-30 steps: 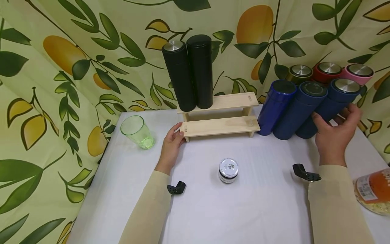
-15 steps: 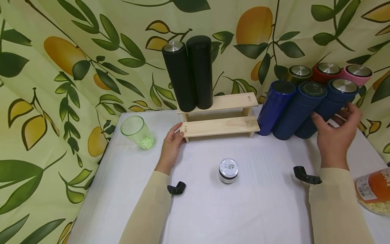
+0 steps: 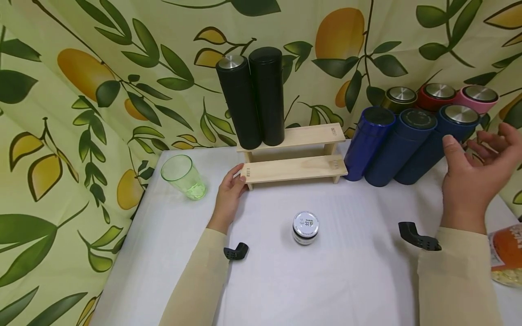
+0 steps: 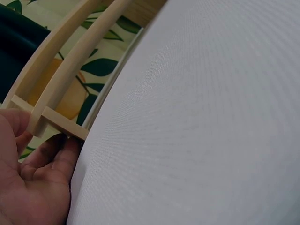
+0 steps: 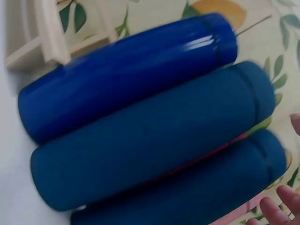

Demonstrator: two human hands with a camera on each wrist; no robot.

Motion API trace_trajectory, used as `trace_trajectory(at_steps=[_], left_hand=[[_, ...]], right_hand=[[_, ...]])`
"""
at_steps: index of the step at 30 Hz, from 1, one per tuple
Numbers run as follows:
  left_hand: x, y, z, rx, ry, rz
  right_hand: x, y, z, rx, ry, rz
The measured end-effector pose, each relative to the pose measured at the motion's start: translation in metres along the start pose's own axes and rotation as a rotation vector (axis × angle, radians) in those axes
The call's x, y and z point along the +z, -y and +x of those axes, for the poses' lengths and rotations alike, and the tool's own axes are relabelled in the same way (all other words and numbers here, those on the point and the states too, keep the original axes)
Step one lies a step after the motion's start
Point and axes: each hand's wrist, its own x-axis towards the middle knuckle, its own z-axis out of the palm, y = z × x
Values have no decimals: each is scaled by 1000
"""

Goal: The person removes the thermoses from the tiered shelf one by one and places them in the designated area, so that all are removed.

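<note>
My left hand point(image 3: 228, 201) grips the left end of a two-tier wooden rack point(image 3: 295, 168), thumb on the lower board; the left wrist view shows fingers point(image 4: 63, 159) curled at its leg. Two black thermos flasks point(image 3: 267, 99) stand on the upper tier. Right of the rack, a glossy blue flask point(image 3: 369, 145) and two matte navy flasks point(image 3: 401, 147) form a front row. My right hand point(image 3: 473, 185) is off to the right of the outermost navy flask point(image 3: 428, 156), fingers spread and holding nothing. In the right wrist view its fingertips point(image 5: 274, 211) show apart from that flask.
Olive point(image 3: 401, 97), red point(image 3: 438, 95) and pink point(image 3: 479, 99) flasks stand behind the blue ones. A green glass point(image 3: 183, 176) is at the left, a small lidded jar point(image 3: 306, 227) front centre, and an orange-labelled jar point(image 3: 507, 253) at the right edge. A patterned curtain backs the table.
My right hand has let go of the outermost navy flask and drawn away to the right, its fingers opening. My left hand keeps its place on the rack.
</note>
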Motion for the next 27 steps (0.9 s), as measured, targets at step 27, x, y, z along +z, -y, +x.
trace_trajectory(at_steps=[27], left_hand=[[-1, 3, 2, -2, -2, -15]], right_hand=[[40, 67, -38, -250, 436, 820]])
